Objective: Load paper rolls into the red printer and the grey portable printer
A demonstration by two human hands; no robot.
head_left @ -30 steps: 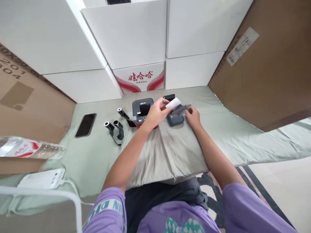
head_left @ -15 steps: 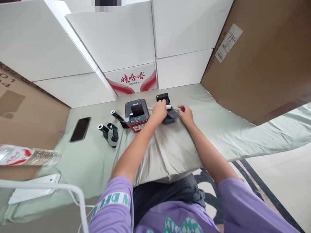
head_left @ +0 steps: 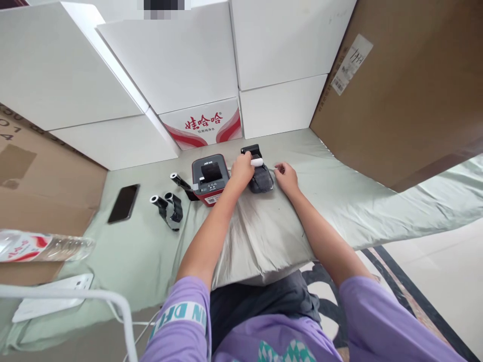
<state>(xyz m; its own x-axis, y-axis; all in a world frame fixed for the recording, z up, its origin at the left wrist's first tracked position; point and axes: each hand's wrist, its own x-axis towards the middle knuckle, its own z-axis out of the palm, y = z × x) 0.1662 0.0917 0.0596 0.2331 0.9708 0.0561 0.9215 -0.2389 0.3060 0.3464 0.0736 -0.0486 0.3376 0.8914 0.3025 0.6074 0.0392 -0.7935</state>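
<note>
Both hands are coming down lower than a moment ago, and the white paper roll (head_left: 257, 162) that was being lifted clear is now settling into the small dark printer (head_left: 261, 179), whose lid was up and is now looking nearly flat.

White boxes (head_left: 169, 65) are walling off the back, and a big brown carton (head_left: 407, 95) is leaning in on the right, so the free room is lying toward the person, across the pale green cloth (head_left: 358, 201) and the grey cushion (head_left: 264, 236).

Left of the work, the red-and-black printer (head_left: 209, 178) is sitting just beside the left hand (head_left: 241, 171), which is curling its fingers over the roll and pressing down. The right hand (head_left: 286, 176) is resting with fingers loosely bent at the small printer's right edge, touching it or nearly so; I cannot tell whether it is gripping.

To my eye, seating the roll well is calling for steady, square pressure while the right hand is bracing the body on that soft cushion.

Further left, black ribbon spools (head_left: 168, 206) and a phone (head_left: 124, 202) are lying well apart from the hands.
</note>
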